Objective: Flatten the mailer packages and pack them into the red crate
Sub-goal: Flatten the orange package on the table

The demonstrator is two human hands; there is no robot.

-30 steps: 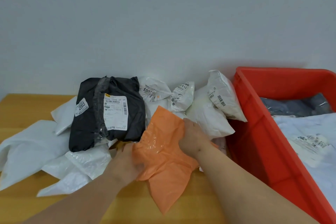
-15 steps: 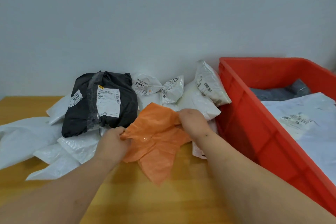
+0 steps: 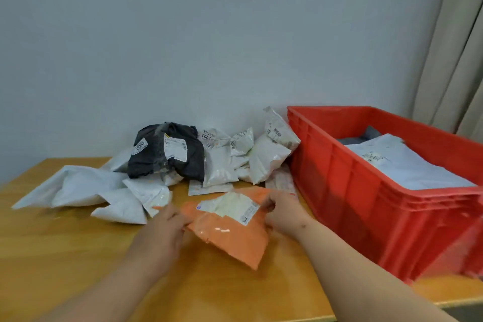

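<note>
The left hand curls its fingers round the left edge of the orange mailer, label up on the wooden table; the right hand pinches its right edge. Behind lie white mailers and a black mailer — a loose heap. The red crate stands right, holding flat white packages, probably over a grey one, mostly hidden.

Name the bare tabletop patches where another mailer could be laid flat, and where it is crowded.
Free: wooden table left of the left hand, below the white mailers. Crowded: pile around the black mailer by the wall, up to the red crate.
</note>
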